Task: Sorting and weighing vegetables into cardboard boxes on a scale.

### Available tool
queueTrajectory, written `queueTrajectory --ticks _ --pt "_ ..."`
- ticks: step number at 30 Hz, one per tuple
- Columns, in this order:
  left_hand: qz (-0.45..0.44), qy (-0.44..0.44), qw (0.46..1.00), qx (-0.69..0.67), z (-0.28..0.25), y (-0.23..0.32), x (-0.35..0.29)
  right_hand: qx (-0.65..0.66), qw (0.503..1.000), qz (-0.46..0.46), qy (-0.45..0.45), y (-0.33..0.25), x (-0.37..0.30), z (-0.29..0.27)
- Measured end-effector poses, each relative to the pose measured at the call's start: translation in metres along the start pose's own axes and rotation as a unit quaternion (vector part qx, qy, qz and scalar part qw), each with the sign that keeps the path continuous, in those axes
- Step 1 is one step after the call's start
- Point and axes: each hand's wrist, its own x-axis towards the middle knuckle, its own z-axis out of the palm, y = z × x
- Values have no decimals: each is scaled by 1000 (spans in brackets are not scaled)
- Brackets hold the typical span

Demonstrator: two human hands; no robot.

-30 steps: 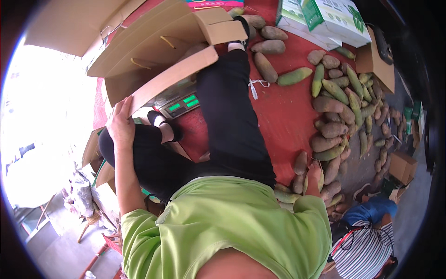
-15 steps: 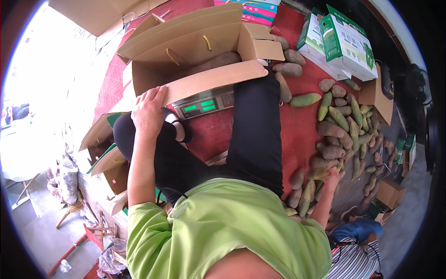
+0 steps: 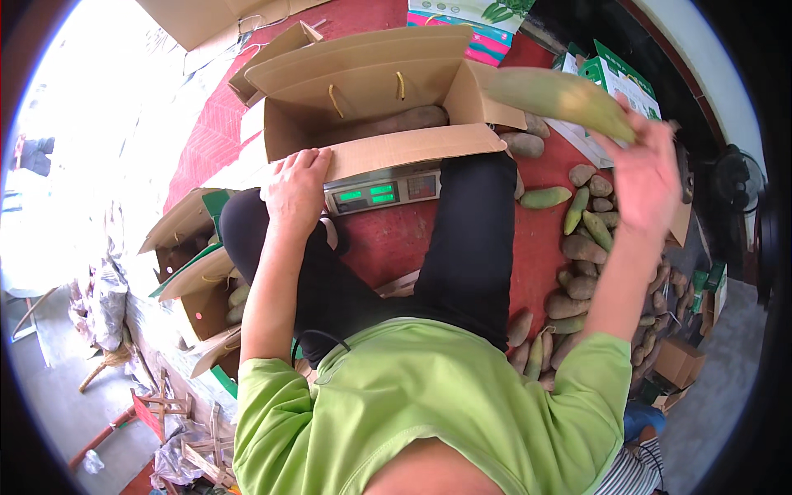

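Raised at the right, my right hand [image 3: 648,177] grips one end of a long green radish [image 3: 561,97], slightly blurred, which points left toward the open cardboard box [image 3: 371,74]. My left hand [image 3: 295,186] is closed over the left end of the box's near flap [image 3: 417,150]. Inside the box lies a muddy brown radish [image 3: 404,121]; the flap covers part of the interior. Beneath the box is a digital scale [image 3: 384,194] with lit green displays, between my legs.
Muddy and green radishes [image 3: 582,287] are heaped on the red floor covering [image 3: 540,247] to my right. More open cartons [image 3: 198,289] stand at my left. White-and-green boxes [image 3: 619,78] are at the far right. Another person's striped clothing [image 3: 631,470] shows at the lower right.
My right hand has risen from the radish pile at the lower right, bringing up a green radish toward the box. My left hand stays on the flap. The view has shifted slightly.
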Motion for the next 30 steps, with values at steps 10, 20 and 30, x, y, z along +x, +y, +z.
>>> queueTrajectory --ticks 10,20,30 --pt "13 0 1000 -12 0 0 3 9 971 235 49 183 76 94" --pt "6 10 1000 5 8 -7 8 -241 950 132 148 116 -10 -34" --pt "-22 -45 999 11 -1 9 11 -438 759 430 216 216 -277 -187"
